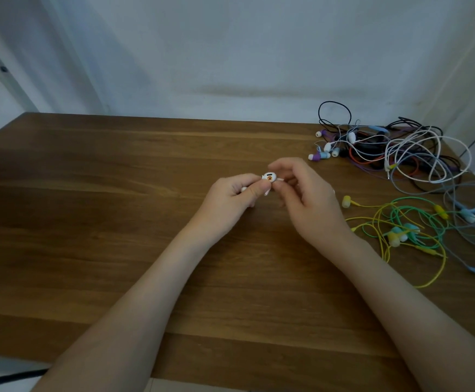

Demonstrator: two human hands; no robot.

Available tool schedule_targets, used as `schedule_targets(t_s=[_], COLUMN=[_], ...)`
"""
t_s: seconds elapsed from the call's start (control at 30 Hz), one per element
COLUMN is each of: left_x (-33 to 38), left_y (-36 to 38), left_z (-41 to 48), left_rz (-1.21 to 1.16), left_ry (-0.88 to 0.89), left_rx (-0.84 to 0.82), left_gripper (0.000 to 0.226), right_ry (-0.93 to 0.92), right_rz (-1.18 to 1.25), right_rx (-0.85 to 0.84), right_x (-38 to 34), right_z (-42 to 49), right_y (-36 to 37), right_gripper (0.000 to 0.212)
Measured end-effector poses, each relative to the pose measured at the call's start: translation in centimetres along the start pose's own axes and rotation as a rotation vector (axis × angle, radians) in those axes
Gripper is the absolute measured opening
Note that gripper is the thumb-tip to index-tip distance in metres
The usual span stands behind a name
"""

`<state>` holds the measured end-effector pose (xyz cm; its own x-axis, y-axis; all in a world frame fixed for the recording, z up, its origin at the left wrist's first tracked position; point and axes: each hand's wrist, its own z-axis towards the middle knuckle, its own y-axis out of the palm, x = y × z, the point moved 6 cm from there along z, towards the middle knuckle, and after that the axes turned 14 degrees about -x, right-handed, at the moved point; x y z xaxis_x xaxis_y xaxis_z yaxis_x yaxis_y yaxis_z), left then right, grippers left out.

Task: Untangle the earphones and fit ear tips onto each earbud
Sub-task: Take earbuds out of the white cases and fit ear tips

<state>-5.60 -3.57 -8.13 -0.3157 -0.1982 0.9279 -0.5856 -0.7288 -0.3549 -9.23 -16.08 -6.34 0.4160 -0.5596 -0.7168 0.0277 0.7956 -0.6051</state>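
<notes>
Both hands meet above the desk [117,222]: left hand [230,196] pinches a small white earbud [269,176], right hand [304,193] curls fingertips against its far end. Right of that hand, yellow-green earphones [400,224]; beyond, a tangled pile of cables [394,151].

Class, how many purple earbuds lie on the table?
2. The far purple earbud lies at the left edge of the tangled pile; the near purple earbud, just in front. More may be hidden.

Wooden table [117,193]: tangled earphones [400,154] far right.

Plain room: wooden table [117,222] against bare white wall [230,52].
</notes>
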Motion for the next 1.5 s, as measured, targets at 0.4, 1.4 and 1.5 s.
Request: schedule_targets(t_s=[0.4, 1.4, 1.5], left_x=[-0.5, -0.3, -0.2], left_y=[-0.5, 0.1, 0.0], left_z=[-0.2, 0.0, -0.1], left_rz=[0.029, 0.053, 0.044], left_ry=[-0.069, -0.054, -0.054], left_rx=[0.092, -0.005, 0.005], left_gripper=[0.017, 0.022, 0.022], right_ry=[0.167, 0.262, 0.253], right_rz=[0.243, 0.513, 0.544], right_rx=[0.098, 0.080, 0.072], right_x=[0.7, 1.9, 1.7], right_z=[-0.1, 0.0, 0.0], right_y=[-0.8, -0.4, -0.5], right_gripper=[0.019, 0.018, 0.019])
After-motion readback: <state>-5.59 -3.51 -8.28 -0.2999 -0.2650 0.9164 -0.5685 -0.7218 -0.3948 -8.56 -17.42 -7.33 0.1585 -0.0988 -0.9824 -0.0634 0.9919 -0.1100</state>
